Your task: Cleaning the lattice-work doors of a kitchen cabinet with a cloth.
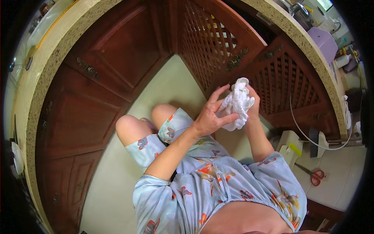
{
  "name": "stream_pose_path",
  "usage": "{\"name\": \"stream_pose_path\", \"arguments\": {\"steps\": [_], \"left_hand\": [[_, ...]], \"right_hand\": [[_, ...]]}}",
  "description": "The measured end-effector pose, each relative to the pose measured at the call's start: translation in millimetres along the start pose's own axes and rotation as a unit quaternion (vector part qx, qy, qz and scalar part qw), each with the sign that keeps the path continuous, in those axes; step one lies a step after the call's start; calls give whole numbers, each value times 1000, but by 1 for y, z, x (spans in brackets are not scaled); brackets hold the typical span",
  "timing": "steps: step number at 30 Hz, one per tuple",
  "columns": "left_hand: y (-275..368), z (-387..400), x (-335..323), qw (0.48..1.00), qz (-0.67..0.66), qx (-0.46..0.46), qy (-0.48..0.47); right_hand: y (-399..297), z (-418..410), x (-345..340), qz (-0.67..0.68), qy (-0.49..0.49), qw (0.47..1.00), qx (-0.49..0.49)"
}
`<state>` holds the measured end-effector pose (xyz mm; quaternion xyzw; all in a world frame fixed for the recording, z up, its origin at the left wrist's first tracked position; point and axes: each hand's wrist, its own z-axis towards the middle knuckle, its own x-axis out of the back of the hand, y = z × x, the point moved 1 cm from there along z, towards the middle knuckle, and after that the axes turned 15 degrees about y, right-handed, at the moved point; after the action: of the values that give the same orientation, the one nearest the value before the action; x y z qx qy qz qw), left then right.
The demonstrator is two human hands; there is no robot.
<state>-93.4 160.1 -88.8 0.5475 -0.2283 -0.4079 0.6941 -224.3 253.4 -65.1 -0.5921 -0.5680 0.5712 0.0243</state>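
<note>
A crumpled white textured cloth (238, 103) is held up between my two hands, over the floor and near the lattice cabinet doors. My left hand (211, 114) grips its near left side, with the thumb laid across the front and the fingers spread behind its edge. On the far right side, my right hand (253, 102) holds the cloth; most of its fingers are hidden behind the folds.
A lattice cabinet door (213, 41) stands ajar ahead, beside another lattice door (285, 82). A speckled stone countertop (304, 38) curves above. At the right are a dark-bristled brush (314, 143), red-handled scissors (317, 177) and a hanging white cable (304, 133).
</note>
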Motion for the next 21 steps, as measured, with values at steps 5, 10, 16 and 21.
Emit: {"name": "stream_pose_path", "arguments": {"steps": [5,10,16,21], "left_hand": [[-4,1,-7,993,-1,1,117],[3,9,5,944,-235,164,166],[11,63,37,880,-343,213,252],[13,144,48,943,45,-52,327]], "right_hand": [[14,5,0,-231,79,962,121],[-24,22,3,-367,167,780,479],[-70,79,-16,-416,107,801,416],[-56,86,-49,-391,71,802,446]]}}
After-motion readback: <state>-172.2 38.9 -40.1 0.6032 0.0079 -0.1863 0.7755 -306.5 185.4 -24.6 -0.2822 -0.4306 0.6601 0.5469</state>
